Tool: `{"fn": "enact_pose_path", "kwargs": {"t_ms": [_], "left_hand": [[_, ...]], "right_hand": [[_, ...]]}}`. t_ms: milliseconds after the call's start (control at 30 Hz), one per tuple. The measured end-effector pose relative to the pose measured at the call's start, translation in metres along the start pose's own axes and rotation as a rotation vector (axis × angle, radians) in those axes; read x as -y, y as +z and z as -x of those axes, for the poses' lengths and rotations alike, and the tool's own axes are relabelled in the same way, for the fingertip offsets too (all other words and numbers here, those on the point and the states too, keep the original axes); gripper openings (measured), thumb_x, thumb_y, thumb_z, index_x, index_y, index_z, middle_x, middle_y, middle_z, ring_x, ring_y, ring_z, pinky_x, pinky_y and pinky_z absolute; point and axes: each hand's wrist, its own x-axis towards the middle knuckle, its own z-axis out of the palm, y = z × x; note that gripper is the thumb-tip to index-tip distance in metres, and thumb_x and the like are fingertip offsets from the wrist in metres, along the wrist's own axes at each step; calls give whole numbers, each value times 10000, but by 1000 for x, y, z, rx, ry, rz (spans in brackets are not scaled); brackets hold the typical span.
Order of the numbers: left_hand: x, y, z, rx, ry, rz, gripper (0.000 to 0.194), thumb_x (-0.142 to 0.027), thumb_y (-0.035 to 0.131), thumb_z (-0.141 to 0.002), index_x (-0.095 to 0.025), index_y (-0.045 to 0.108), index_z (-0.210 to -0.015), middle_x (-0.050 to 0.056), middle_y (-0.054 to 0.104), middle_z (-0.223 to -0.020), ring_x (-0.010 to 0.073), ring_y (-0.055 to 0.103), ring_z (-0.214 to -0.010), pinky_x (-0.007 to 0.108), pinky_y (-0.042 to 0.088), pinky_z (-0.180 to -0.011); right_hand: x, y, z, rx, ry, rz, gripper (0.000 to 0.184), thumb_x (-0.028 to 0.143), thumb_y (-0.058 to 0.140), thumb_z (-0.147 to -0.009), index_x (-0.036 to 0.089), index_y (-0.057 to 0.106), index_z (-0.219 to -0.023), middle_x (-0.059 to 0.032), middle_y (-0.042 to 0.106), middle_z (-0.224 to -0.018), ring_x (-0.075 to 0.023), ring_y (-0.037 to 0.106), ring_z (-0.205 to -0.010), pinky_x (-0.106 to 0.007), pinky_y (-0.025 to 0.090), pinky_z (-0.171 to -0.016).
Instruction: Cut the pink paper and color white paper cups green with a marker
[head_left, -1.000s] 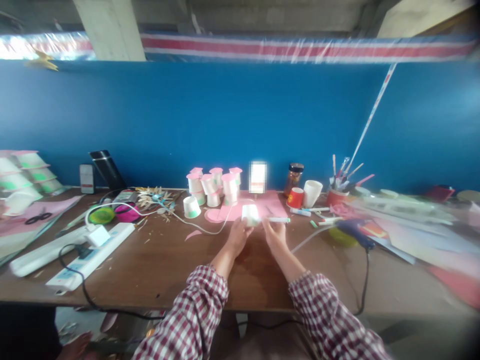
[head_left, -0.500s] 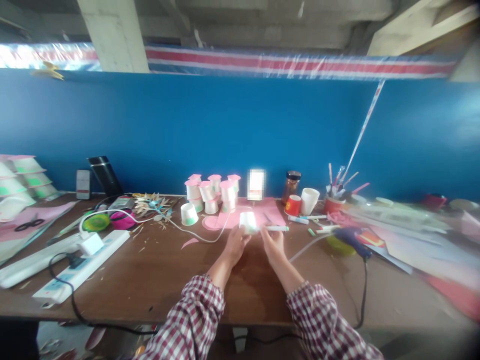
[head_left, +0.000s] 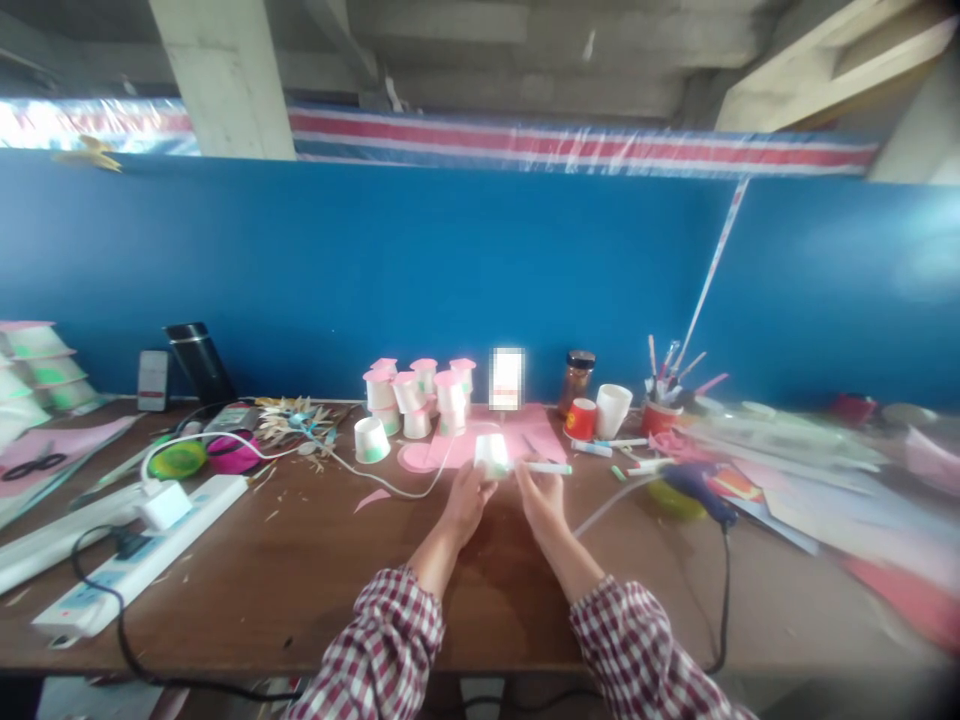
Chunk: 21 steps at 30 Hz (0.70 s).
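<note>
My left hand [head_left: 466, 502] is closed around the lower part of a white paper cup [head_left: 491, 453] with some green on it. Close beside it on the right, my right hand [head_left: 541, 496] grips a white marker [head_left: 550, 468] with a green end pointing right. The marker's other end is near the cup; whether it touches I cannot tell. Behind the hands lies pink paper [head_left: 469, 448]. Left of it stand several stacked paper cups [head_left: 451, 405] with pink tops, and a single cup [head_left: 371, 441] rests upside down in front of them.
A white power strip [head_left: 142, 555] and cables lie on the left. Toward the right are a red paper cup [head_left: 580, 420], a white cup [head_left: 613, 411], a brown jar [head_left: 577, 383], loose markers and a purple glue gun [head_left: 699, 490]. Scissors [head_left: 34, 467] lie far left. A blue partition [head_left: 420, 260] stands behind.
The view has shifted slightly, so the scene sits a little lower and further left. Both hands keep hold of the cup and the marker, almost in the same place.
</note>
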Motion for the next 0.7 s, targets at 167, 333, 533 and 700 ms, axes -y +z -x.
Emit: {"fn": "enact_pose_path", "kwargs": {"t_ms": [167, 333, 533, 700], "left_hand": [[0, 0, 0, 10, -2, 6, 249, -394, 621, -772, -208, 637, -935, 64, 663, -988, 205, 593, -1014, 404, 406, -979], [1, -1, -2, -5, -3, 5, 265, -406, 628, -764, -198, 634, -928, 66, 653, -979, 202, 586, -1004, 411, 408, -969], [4, -2, -4, -20, -1, 2, 263, -396, 622, -773, -193, 622, -939, 68, 642, -986, 192, 590, -990, 422, 412, -969], [5, -2, -5, -45, -4, -4, 222, -350, 616, -776, -190, 617, -930, 73, 641, -1000, 198, 591, -1001, 411, 430, -955]], "right_hand": [[2, 1, 0, 6, -4, 17, 187, 326, 619, -758, 158, 609, -677, -10, 619, -577, -133, 546, -522, -238, 429, -512], [6, 1, 1, -1, 7, 42, 176, 294, 597, -764, 158, 606, -653, -7, 605, -554, -124, 521, -494, -228, 410, -482], [8, -1, 1, -3, 19, 66, 164, 303, 609, -752, 156, 621, -680, -7, 618, -569, -131, 533, -517, -233, 417, -508], [7, -1, 1, -19, 37, 80, 211, 319, 590, -764, 156, 604, -631, -15, 618, -569, -133, 535, -520, -236, 411, -510]]}}
